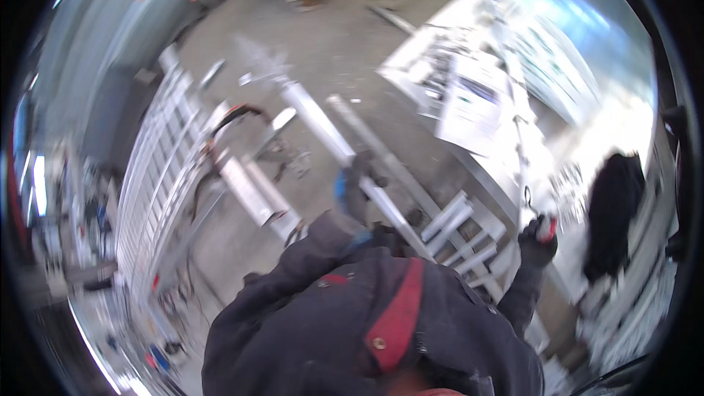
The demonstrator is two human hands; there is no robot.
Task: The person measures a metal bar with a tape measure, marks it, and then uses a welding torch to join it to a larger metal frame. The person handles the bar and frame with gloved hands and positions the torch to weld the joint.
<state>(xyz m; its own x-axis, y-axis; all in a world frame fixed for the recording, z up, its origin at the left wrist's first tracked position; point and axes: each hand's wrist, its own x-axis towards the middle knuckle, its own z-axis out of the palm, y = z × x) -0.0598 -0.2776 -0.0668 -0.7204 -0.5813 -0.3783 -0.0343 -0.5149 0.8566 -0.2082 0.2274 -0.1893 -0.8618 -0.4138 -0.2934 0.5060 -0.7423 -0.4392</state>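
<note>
Left hand grips a long pale bar on the slant

And here is the left hand (pixel 355 182), dark-gloved, its fingers wrapped round the long pale bar (pixel 317 119) in front of the jacket (pixel 330 315)! The long axis goes diagonally: far end up and to the left, over the grey floor (pixel 293 48), near end down and right toward the body. Just beside it, a duller second bar (pixel 389 158) lies nearly parallel. Over to the right hand (pixel 540 243): motion blurs it, but its fingers seem curled round a small red object (pixel 547 227), at the white counter (pixel 546 154). That counter's near edge slants down rightward, papers (pixel 473 106) close to it, black cloth (pixel 614 216) farther right. Floor stretches between the bar's far end and the counter, while a slatted rack (pixel 158 191) bounds the left.
</note>
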